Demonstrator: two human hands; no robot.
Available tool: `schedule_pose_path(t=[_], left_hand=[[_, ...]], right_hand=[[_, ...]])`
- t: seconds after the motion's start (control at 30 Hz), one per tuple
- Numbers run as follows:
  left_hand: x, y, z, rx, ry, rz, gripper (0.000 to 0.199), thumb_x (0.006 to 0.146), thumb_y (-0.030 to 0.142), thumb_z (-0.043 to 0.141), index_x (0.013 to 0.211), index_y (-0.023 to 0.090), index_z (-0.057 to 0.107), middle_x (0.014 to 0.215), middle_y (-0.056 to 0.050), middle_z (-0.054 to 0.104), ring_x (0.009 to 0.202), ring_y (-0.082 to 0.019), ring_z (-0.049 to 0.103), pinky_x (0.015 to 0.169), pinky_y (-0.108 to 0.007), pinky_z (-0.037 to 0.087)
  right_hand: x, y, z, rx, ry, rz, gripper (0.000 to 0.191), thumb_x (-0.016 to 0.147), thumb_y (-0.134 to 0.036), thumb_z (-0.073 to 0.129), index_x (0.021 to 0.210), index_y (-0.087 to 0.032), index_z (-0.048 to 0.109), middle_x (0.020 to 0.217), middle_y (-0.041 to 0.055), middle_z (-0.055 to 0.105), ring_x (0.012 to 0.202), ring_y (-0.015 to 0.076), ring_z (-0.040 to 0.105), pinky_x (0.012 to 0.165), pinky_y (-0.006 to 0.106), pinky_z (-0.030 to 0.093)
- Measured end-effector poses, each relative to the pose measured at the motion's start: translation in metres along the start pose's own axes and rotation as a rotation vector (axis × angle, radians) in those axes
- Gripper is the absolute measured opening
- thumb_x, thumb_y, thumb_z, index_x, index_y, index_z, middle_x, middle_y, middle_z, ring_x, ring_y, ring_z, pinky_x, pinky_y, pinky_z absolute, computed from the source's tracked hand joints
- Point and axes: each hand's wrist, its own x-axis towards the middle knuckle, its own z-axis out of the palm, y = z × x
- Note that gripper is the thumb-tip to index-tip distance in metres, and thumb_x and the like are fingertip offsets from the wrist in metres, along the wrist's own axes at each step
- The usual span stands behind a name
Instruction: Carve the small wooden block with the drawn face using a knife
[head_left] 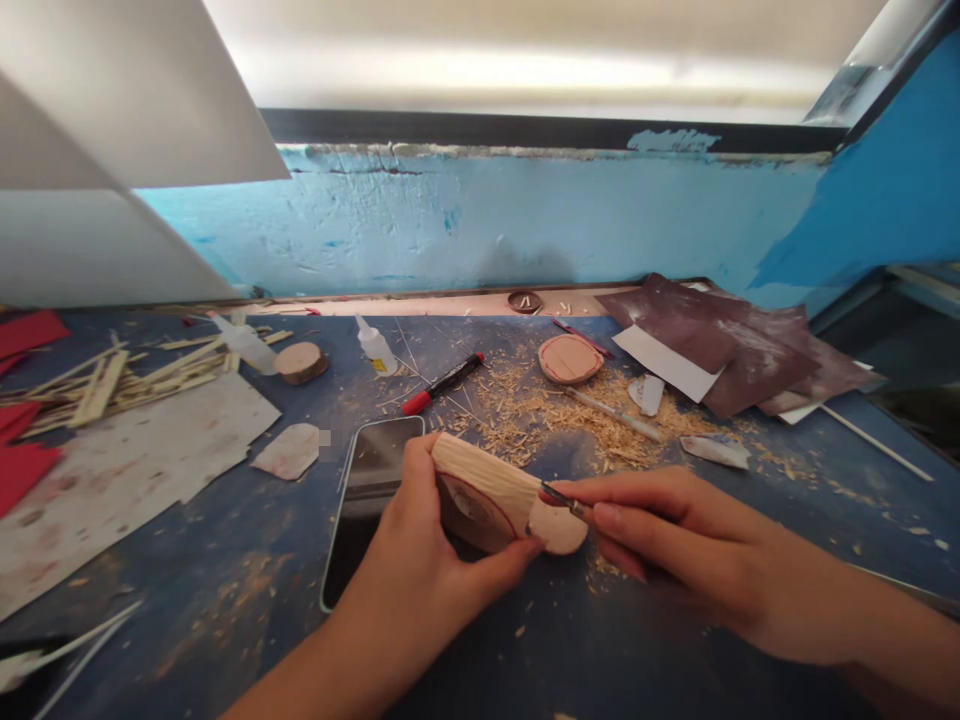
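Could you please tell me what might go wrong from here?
The metal tool in the right hand is close to the left hand, so a slip might cut it. The wooden piece, gripped in the left hand, could twist under pressure. The phone lies close by and could get scratched.

We're scanning for lettering, and nothing here comes up readable! Over to the white bottle (375,343): we spot a yellow-and-white label (380,364), its print too small for us. On to the black marker (454,377) with its red cap, and we can't make out any wording on the barrel. Bluish marks on the crumpled scrap (715,451)? Too blurred for us to call them writing. The wooden piece (491,480) shows a drawn red line, and we read no letters there.
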Motion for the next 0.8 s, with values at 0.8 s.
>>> schedule_pose_path(t=[0.8], left_hand=[[0.000, -0.002, 0.004, 0.070, 0.030, 0.052, 0.062, 0.078, 0.044, 0.084, 0.109, 0.028, 0.033, 0.094, 0.003, 0.062, 0.078, -0.018, 0.064, 0.068, -0.030, 0.054]], right_hand=[[-0.004, 0.014, 0.014, -0.135, 0.156, -0.101, 0.050, 0.099, -0.065, 0.055, 0.109, -0.026, 0.084, 0.073, 0.0031, 0.065, 0.062, 0.0143, 0.052, 0.055, 0.026, 0.041]])
